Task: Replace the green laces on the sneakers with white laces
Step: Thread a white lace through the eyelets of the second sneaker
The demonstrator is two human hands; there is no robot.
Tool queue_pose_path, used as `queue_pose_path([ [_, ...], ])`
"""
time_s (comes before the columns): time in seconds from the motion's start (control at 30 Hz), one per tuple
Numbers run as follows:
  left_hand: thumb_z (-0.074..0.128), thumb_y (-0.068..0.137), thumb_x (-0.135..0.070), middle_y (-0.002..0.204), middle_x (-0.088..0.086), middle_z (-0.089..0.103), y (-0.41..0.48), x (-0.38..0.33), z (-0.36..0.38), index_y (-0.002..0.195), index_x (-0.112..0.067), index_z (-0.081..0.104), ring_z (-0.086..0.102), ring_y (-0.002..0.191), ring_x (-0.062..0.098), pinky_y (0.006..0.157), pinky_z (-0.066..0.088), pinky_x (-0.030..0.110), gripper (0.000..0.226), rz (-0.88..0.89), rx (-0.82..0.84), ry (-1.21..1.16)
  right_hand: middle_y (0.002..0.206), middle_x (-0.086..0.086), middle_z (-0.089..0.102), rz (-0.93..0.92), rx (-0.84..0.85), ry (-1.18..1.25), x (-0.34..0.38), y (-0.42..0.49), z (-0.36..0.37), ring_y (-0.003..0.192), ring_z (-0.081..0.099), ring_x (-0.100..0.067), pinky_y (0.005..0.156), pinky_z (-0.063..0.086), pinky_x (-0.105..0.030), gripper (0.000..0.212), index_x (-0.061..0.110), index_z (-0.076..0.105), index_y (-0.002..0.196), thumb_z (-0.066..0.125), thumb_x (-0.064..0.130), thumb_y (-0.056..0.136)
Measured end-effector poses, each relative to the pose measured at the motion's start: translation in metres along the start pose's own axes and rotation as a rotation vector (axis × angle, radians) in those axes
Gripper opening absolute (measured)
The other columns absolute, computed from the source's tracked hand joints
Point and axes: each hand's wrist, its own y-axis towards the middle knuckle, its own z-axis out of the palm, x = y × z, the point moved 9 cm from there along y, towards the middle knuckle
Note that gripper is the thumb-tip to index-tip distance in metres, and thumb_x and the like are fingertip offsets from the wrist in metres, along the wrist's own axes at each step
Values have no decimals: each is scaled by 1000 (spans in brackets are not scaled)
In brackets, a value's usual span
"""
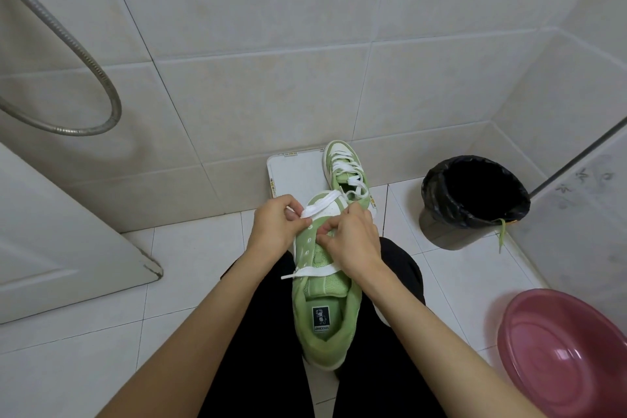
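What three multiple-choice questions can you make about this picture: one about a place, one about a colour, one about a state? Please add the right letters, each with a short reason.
1. Where does the green lace hang? A. on a chair. B. over the rim of the bin. C. on a door handle.
2. What colour is the basin? A. blue. B. white. C. pink.
3. What does the left hand do? A. pinches the white lace at the toe of the sneaker. B. lies flat on the floor. C. grips the shower hose.
Answers: 1 B, it drops down the bin's outer wall; 2 C, it is pink all over; 3 A, thumb and finger close on the lace.
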Motion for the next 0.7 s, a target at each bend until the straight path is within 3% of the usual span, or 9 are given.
queue_pose_path([
  [0.17,79,74,-6,60,-2,55,7,-10,2,62,-19,53,51,56,10,46,35,8,31,34,78,130,99,5,34,14,-12,38,-1,-1,1,112,38,-20,94,35,-31,10,28,73,91,69,35,85],
  [0.37,79,74,-4,61,7,57,4,12,3,68,-8,58,56,58,19,80,53,39,22,-103,159,-85,99,7,34,53,-43,36,-3,-3,1,112,39,-18,93,35,-30,10,30,72,94,68,34,86],
  [0.43,79,74,-4,60,6,57,7,7,2,68,-10,59,56,59,18,78,53,37,22,-69,193,-32,100,8,34,54,-48,27,-2,-3,2,111,39,-18,93,34,-29,11,30,72,96,68,35,86],
  [0.6,81,72,-10,61,-3,54,19,-25,8,69,-14,60,48,57,10,52,37,16,22,100,323,333,99,8,35,23,-62,20,1,-6,2,105,39,-17,88,33,-29,16,32,73,98,68,40,86],
  [0.7,81,72,-9,61,-3,56,20,-29,11,71,-11,62,49,56,9,54,38,18,20,126,341,368,98,8,34,23,-65,18,1,-7,1,104,39,-16,84,31,-27,18,33,73,100,67,41,86],
])
